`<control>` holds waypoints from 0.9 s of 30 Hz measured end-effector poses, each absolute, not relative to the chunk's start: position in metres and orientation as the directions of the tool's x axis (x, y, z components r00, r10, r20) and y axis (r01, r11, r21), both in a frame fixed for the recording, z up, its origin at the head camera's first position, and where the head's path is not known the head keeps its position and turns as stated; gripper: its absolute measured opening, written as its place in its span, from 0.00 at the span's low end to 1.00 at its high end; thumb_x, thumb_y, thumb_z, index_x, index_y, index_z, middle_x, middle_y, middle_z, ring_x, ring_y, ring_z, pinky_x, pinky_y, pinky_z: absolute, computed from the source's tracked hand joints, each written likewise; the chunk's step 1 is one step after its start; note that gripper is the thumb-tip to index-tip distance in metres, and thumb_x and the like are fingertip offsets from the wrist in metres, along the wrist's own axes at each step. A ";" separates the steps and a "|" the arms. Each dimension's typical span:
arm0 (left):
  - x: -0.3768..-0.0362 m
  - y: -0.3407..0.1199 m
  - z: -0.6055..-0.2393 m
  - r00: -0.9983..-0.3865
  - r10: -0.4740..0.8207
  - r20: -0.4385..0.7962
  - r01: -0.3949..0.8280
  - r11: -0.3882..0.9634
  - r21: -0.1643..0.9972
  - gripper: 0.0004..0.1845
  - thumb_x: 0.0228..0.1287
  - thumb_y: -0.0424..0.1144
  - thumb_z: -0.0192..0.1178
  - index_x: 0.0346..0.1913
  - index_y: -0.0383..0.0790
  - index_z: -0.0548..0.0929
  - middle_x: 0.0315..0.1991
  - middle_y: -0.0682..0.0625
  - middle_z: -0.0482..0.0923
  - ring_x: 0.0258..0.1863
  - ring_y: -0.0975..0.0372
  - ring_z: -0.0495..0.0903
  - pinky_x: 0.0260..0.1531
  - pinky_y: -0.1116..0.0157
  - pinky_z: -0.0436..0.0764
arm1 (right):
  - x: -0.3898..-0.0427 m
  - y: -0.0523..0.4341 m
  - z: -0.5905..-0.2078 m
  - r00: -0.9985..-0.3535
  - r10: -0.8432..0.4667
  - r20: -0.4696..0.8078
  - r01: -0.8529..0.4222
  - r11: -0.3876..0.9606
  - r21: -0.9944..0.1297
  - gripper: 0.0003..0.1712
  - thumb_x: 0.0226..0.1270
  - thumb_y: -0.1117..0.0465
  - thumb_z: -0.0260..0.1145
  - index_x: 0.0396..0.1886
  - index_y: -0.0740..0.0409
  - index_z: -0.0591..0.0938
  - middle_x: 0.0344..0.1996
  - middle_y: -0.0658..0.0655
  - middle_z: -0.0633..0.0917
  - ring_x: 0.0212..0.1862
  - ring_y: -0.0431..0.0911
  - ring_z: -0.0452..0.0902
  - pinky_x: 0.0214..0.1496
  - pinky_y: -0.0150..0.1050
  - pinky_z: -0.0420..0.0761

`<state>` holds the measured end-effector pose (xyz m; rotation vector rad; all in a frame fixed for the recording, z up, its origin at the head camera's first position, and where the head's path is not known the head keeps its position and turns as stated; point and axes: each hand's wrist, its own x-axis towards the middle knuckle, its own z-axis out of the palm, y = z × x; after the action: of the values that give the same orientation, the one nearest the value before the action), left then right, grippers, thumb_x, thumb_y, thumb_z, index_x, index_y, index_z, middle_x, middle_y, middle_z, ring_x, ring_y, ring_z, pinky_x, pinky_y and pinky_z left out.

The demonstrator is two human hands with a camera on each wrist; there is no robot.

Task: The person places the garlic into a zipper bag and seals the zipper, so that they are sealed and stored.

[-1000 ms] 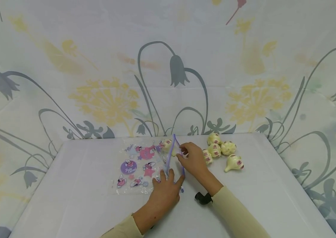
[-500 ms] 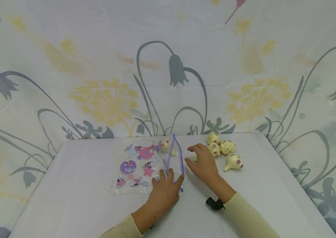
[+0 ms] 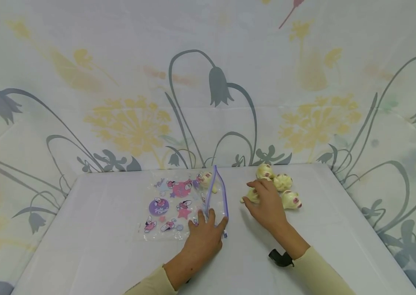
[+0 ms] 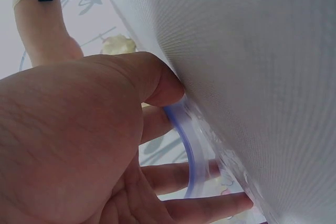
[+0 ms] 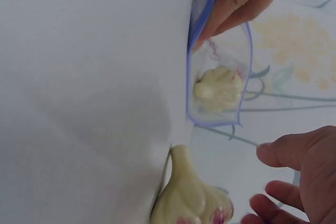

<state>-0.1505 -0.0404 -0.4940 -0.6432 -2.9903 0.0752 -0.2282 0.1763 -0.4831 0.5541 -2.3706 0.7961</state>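
A clear zip bag (image 3: 172, 205) with pink and purple cartoon prints lies on the table, its purple-edged mouth gaping to the right. One garlic bulb (image 3: 205, 179) is inside, near the mouth; the right wrist view shows this bagged garlic bulb (image 5: 218, 88) too. My left hand (image 3: 204, 235) presses the near corner of the mouth down with spread, fairly straight fingers. Over another garlic bulb (image 3: 253, 196) hovers my right hand (image 3: 268, 207), fingers loosely bent. In the right wrist view a gap shows between the right hand (image 5: 294, 182) and this garlic bulb (image 5: 191, 198).
More garlic bulbs (image 3: 283, 182) cluster behind and right of my right hand, one of them partly covered by it. The white table (image 3: 93, 233) ends at a flower-printed cloth backdrop (image 3: 130, 123). A black wrist device (image 3: 280, 258) sits at my right wrist.
My right hand has left the bag's mouth and moved right to the garlic bulbs. The left hand and the bag have stayed in place.
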 end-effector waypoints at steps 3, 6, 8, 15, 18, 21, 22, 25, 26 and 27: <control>-0.151 -0.040 -0.494 -0.912 0.407 0.054 0.404 0.913 -0.057 0.29 0.70 0.50 0.69 0.73 0.57 0.80 0.68 0.36 0.76 0.66 0.34 0.77 0.50 0.35 0.84 | -0.229 0.182 -0.485 -0.738 -0.186 0.649 -0.537 0.744 -0.397 0.27 0.47 0.69 0.86 0.48 0.68 0.86 0.44 0.64 0.83 0.47 0.59 0.79 0.51 0.55 0.79; -0.151 -0.040 -0.494 -0.912 0.407 0.054 0.404 0.913 -0.057 0.29 0.70 0.50 0.69 0.72 0.57 0.80 0.68 0.36 0.76 0.66 0.34 0.77 0.50 0.35 0.84 | -0.230 0.187 -0.488 -0.743 -0.171 0.647 -0.514 0.765 -0.388 0.28 0.47 0.68 0.87 0.49 0.70 0.86 0.43 0.65 0.82 0.48 0.61 0.78 0.52 0.56 0.78; -0.151 -0.041 -0.495 -0.911 0.408 0.059 0.405 0.912 -0.059 0.29 0.70 0.50 0.69 0.72 0.57 0.80 0.68 0.36 0.76 0.66 0.34 0.77 0.50 0.35 0.84 | -0.231 0.189 -0.490 -0.758 -0.163 0.632 -0.490 0.782 -0.385 0.30 0.48 0.66 0.87 0.50 0.71 0.85 0.43 0.66 0.82 0.48 0.62 0.77 0.51 0.56 0.78; -0.149 -0.041 -0.495 -0.906 0.416 0.074 0.412 0.909 -0.063 0.29 0.70 0.50 0.68 0.72 0.56 0.80 0.68 0.36 0.76 0.65 0.34 0.77 0.49 0.35 0.84 | -0.230 0.192 -0.495 -0.835 -0.129 0.534 -0.395 0.817 -0.420 0.28 0.54 0.61 0.85 0.53 0.68 0.87 0.43 0.64 0.80 0.36 0.53 0.77 0.38 0.50 0.80; -0.149 -0.041 -0.495 -0.907 0.414 0.077 0.410 0.910 -0.059 0.29 0.70 0.49 0.69 0.72 0.56 0.80 0.68 0.36 0.76 0.65 0.34 0.77 0.49 0.35 0.84 | -0.229 0.192 -0.495 -0.851 -0.130 0.508 -0.383 0.816 -0.433 0.24 0.57 0.61 0.84 0.52 0.63 0.88 0.43 0.62 0.80 0.33 0.49 0.75 0.34 0.48 0.79; -0.150 -0.041 -0.495 -0.908 0.411 0.076 0.407 0.911 -0.058 0.29 0.69 0.49 0.69 0.72 0.56 0.80 0.68 0.36 0.76 0.65 0.34 0.77 0.49 0.35 0.84 | -0.229 0.192 -0.494 -0.859 -0.141 0.491 -0.382 0.817 -0.433 0.21 0.60 0.61 0.82 0.52 0.60 0.88 0.43 0.60 0.79 0.32 0.47 0.76 0.32 0.46 0.78; -0.150 -0.041 -0.495 -0.909 0.411 0.076 0.407 0.911 -0.060 0.29 0.69 0.49 0.69 0.72 0.56 0.80 0.68 0.36 0.76 0.65 0.34 0.77 0.49 0.35 0.84 | -0.230 0.192 -0.494 -0.861 -0.148 0.486 -0.383 0.817 -0.431 0.20 0.60 0.61 0.82 0.52 0.59 0.88 0.42 0.60 0.79 0.32 0.47 0.77 0.32 0.45 0.78; -0.150 -0.041 -0.495 -0.908 0.412 0.074 0.408 0.911 -0.062 0.29 0.69 0.49 0.69 0.72 0.56 0.80 0.68 0.36 0.76 0.65 0.34 0.77 0.49 0.35 0.84 | -0.230 0.191 -0.494 -0.854 -0.171 0.491 -0.401 0.817 -0.413 0.17 0.63 0.64 0.78 0.52 0.58 0.88 0.42 0.60 0.78 0.32 0.47 0.79 0.31 0.44 0.78; -0.150 -0.041 -0.495 -0.908 0.412 0.073 0.408 0.911 -0.062 0.29 0.70 0.49 0.69 0.73 0.56 0.80 0.68 0.36 0.75 0.65 0.34 0.77 0.49 0.35 0.84 | -0.229 0.191 -0.494 -0.848 -0.181 0.498 -0.412 0.817 -0.404 0.17 0.63 0.66 0.77 0.52 0.59 0.88 0.42 0.61 0.78 0.32 0.47 0.79 0.31 0.44 0.78; -0.149 -0.041 -0.495 -0.908 0.413 0.073 0.409 0.910 -0.062 0.29 0.70 0.49 0.69 0.73 0.56 0.80 0.68 0.36 0.75 0.65 0.34 0.77 0.49 0.35 0.84 | -0.229 0.190 -0.494 -0.842 -0.191 0.505 -0.423 0.815 -0.396 0.16 0.64 0.67 0.76 0.52 0.59 0.88 0.41 0.61 0.78 0.32 0.48 0.79 0.31 0.44 0.79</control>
<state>-0.1494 -0.0407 -0.4947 -0.6439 -2.9873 0.0694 -0.2293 0.1902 -0.4938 0.4568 -2.5486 0.7018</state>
